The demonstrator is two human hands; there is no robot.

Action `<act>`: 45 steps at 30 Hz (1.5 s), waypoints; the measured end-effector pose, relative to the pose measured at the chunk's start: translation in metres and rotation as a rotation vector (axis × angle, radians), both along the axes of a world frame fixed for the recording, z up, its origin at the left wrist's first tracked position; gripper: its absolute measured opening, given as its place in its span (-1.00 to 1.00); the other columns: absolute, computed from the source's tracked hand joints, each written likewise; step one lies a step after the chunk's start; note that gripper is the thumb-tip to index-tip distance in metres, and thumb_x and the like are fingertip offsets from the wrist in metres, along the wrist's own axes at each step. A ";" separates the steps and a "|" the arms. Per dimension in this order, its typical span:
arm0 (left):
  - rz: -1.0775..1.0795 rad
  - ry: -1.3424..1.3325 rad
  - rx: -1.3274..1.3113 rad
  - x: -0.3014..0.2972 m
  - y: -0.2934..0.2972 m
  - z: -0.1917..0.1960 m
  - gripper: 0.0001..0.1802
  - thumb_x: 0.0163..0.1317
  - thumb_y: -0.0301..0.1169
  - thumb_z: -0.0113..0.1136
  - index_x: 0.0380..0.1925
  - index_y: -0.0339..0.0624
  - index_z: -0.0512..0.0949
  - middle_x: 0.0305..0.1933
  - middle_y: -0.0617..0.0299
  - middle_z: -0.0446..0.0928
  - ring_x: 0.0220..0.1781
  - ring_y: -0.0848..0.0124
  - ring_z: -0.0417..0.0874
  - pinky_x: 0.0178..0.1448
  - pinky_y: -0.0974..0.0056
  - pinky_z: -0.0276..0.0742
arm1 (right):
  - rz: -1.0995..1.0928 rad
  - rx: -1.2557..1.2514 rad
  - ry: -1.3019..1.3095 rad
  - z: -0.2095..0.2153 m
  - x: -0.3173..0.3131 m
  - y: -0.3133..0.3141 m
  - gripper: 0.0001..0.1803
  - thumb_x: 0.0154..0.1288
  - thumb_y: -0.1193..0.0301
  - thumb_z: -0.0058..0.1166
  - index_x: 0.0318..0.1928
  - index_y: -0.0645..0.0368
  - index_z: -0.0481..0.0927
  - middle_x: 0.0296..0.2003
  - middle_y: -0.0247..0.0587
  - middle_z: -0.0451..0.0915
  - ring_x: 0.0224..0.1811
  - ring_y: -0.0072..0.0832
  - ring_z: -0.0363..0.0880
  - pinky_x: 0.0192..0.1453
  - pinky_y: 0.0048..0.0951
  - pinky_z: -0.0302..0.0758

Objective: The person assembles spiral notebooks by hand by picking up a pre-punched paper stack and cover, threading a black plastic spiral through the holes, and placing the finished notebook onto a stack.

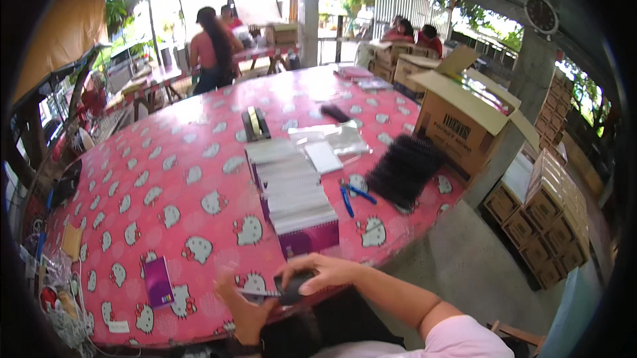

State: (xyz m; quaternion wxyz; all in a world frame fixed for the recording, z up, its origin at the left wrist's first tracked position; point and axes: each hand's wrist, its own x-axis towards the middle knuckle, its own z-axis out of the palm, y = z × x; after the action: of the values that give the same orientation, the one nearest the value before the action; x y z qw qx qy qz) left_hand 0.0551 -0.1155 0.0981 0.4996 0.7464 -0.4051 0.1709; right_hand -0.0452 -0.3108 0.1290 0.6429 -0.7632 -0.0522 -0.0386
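Observation:
At the near table edge, my left hand (244, 308) grips a small notepad (254, 291), seen nearly edge-on; its fingertips are smeared by motion. My right hand (322, 273) curls over a dark, rounded object (290, 289) at the pad's right end, whose kind I cannot make out. Just beyond my hands runs a long row of notepads (292, 192) standing on edge, the nearest with a purple cover. Right of it lie blue-handled pliers (350, 195) with handles spread. A single purple notepad (158, 283) lies flat to the left.
A heap of black spiral coils (405, 172) lies beside an open carton (464, 119) on the right. A tape dispenser (255, 124), plastic bags (342, 139) and a white pad (322, 157) sit beyond the row. Stacked cartons (541, 215) stand off the table; several people are farther back.

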 end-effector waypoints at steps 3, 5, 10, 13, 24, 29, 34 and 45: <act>-0.119 0.393 -0.297 0.008 0.002 -0.014 -0.06 -0.26 -0.40 0.52 0.19 -0.14 0.22 0.05 0.16 0.39 0.11 0.28 0.42 0.31 0.08 0.20 | -0.120 -0.077 0.136 -0.003 0.008 -0.008 -0.57 0.11 0.15 0.24 -0.14 0.23 0.58 -0.28 -0.25 0.59 -0.13 -0.51 0.50 -0.02 -0.41 0.43; -0.309 0.723 -0.246 0.015 0.010 -0.027 -0.12 -0.22 -0.50 0.48 0.17 -0.13 0.24 0.00 0.19 0.38 0.11 0.32 0.40 0.24 0.21 0.33 | -0.020 0.234 0.100 -0.004 0.008 0.000 -0.58 0.09 0.16 0.26 -0.16 0.22 0.58 -0.26 -0.24 0.59 -0.13 -0.50 0.50 -0.01 -0.40 0.43; -0.414 0.674 -0.164 0.022 -0.002 -0.055 -0.48 -0.04 -0.48 0.43 -0.11 -0.13 0.35 -0.18 0.28 0.38 -0.10 0.46 0.42 0.00 0.32 0.39 | -0.152 -0.159 0.049 -0.005 0.005 -0.009 -0.59 0.07 0.20 0.25 -0.18 0.26 0.57 -0.20 -0.30 0.55 -0.14 -0.47 0.51 -0.01 -0.45 0.42; -0.470 0.689 -0.178 0.025 0.006 -0.047 -0.56 0.05 -0.45 0.38 -0.16 -0.10 0.32 -0.20 0.29 0.35 -0.09 0.47 0.39 0.06 0.30 0.35 | 0.102 0.427 -0.018 0.012 0.005 0.011 -0.56 0.03 0.18 0.25 -0.18 0.25 0.57 -0.15 -0.25 0.51 -0.05 -0.49 0.44 0.08 -0.44 0.34; -0.580 0.662 -0.137 0.020 0.003 -0.051 -0.57 0.06 -0.42 0.37 -0.18 -0.13 0.30 -0.24 0.30 0.34 -0.21 0.48 0.37 -0.09 0.33 0.35 | -0.195 -0.334 0.095 0.005 0.015 -0.003 -0.41 -0.03 -0.05 0.23 -0.25 0.28 0.63 -0.06 -0.04 0.51 0.01 -0.32 0.46 0.13 -0.36 0.32; -0.559 0.634 -0.093 0.026 0.005 -0.046 -0.56 0.06 -0.40 0.38 -0.17 -0.15 0.31 -0.26 0.28 0.35 -0.23 0.47 0.36 -0.07 0.34 0.34 | 0.048 -0.081 0.040 0.015 0.022 0.006 -0.42 -0.02 0.00 0.22 -0.20 0.28 0.62 -0.02 -0.05 0.51 0.07 -0.35 0.43 0.19 -0.33 0.28; -0.563 0.655 -0.082 0.027 0.006 -0.045 -0.54 0.06 -0.36 0.38 -0.15 -0.14 0.31 -0.24 0.24 0.38 -0.17 0.46 0.39 -0.05 0.34 0.34 | 0.086 0.042 0.031 0.013 0.030 0.015 -0.44 0.04 0.01 0.19 -0.20 0.30 0.61 0.01 -0.05 0.50 0.06 -0.34 0.43 0.20 -0.29 0.28; -0.527 0.657 -0.063 0.021 0.009 -0.047 -0.58 0.14 -0.37 0.32 -0.13 -0.15 0.28 -0.26 0.26 0.37 -0.23 0.46 0.38 -0.11 0.32 0.35 | -0.285 -0.312 -0.074 0.014 0.016 0.017 -0.56 -0.01 0.17 0.29 -0.16 0.19 0.63 0.05 0.06 0.47 0.09 -0.16 0.45 0.17 -0.22 0.33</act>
State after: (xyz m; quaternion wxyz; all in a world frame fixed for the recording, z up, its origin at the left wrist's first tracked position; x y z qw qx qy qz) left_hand 0.0761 -0.1061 0.0507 0.6513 0.6165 -0.3960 -0.1974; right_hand -0.0296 -0.2940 0.1435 0.5027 -0.8512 0.0271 -0.1487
